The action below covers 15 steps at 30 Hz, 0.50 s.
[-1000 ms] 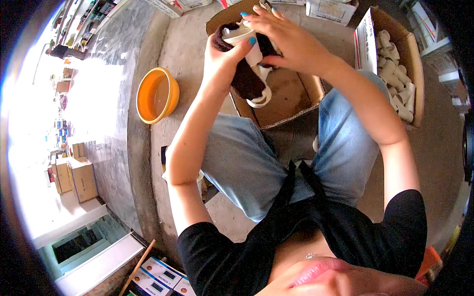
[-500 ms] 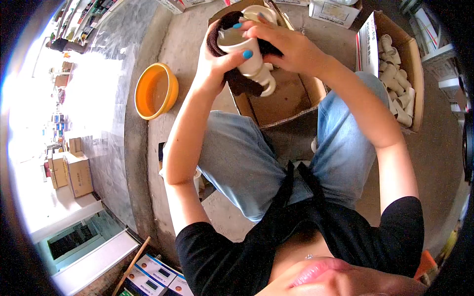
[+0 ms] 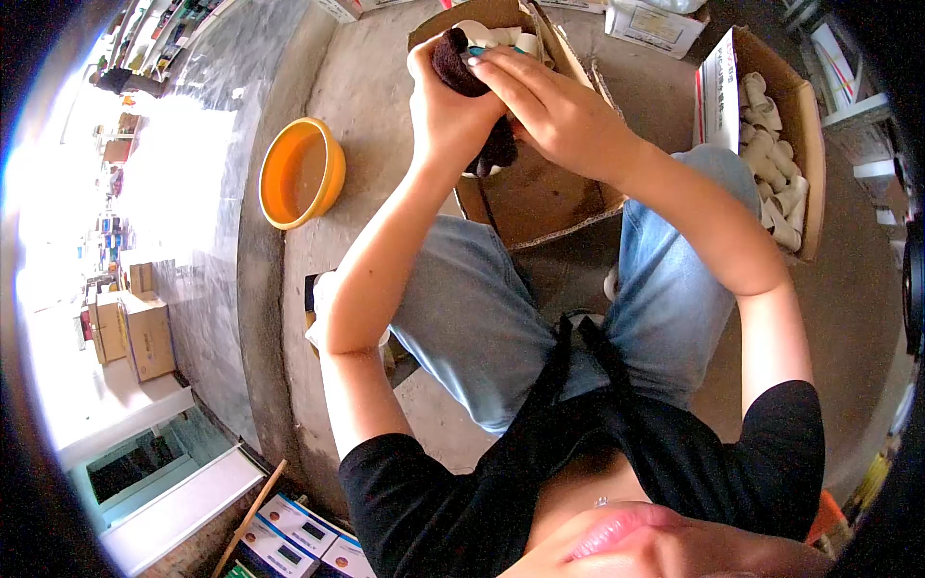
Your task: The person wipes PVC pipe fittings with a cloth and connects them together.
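Both hands are up over an open cardboard box (image 3: 540, 217) on the floor, between and just beyond the knees. My left hand (image 3: 451, 120) is closed around a bunched dark brown cloth (image 3: 457, 65). My right hand (image 3: 568, 116) presses its closed fingers against the same cloth from the right, and the two hands touch. The white pipe fitting in the cloth is almost wholly hidden; only a thin pale edge shows below. Behind the hands, several white pipe fittings (image 3: 477, 34) lie at the far end of the box.
An orange bowl (image 3: 332, 178) stands on the floor to the left. At the right, a second cardboard box (image 3: 814, 164) holds several white pipe fittings (image 3: 761, 149). Another white box (image 3: 655, 29) sits at the back. Printed boxes (image 3: 289, 535) and a wooden stick (image 3: 252, 515) are at the lower left.
My left hand has turned over, so its back now faces up and the cloth covers the white pipe fitting. The fitting's open end and hooked part no longer show.
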Tool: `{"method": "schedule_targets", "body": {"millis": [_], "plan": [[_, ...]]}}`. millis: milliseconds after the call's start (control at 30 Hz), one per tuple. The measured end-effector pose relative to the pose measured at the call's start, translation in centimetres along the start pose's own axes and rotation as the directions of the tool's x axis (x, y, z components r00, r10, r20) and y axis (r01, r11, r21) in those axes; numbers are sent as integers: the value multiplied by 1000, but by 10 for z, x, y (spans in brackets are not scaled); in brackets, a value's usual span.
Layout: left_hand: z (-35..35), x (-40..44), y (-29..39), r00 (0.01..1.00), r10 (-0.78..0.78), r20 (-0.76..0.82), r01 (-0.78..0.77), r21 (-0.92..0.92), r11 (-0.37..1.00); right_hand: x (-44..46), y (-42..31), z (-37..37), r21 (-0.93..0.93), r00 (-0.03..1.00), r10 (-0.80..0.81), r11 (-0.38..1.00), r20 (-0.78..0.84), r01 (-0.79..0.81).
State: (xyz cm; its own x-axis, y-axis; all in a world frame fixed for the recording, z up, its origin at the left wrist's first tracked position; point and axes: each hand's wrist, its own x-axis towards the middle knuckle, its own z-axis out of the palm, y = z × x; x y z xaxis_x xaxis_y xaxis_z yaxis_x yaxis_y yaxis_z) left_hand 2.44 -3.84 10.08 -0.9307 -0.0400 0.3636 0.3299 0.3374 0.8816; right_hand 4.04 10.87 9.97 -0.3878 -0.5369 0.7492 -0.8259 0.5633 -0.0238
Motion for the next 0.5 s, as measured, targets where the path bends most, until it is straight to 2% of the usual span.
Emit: {"method": "schedule_targets", "body": {"millis": [67,167,300,333,433,500], "plan": [[-3,5,-6,997,79,14,-78,-61,995,3,-2,-2,-3,1000,9,1000,-13,-9],[-15,8,5,981,-87,172,140,-325,935,6,6,1,203,1000,-7,979,-15,10],[-23,6,6,892,-149,427,386,-546,744,3,35,1,426,994,-77,904,76,37],[-24,6,5,860,-96,501,413,-573,708,2,40,-1,519,989,-61,855,134,-18],[-30,5,6,795,-77,601,500,-579,644,3,39,0,405,989,-140,908,55,106],[-27,6,10,832,-126,541,472,-569,673,5,38,-7,332,995,-85,941,61,60]]}}
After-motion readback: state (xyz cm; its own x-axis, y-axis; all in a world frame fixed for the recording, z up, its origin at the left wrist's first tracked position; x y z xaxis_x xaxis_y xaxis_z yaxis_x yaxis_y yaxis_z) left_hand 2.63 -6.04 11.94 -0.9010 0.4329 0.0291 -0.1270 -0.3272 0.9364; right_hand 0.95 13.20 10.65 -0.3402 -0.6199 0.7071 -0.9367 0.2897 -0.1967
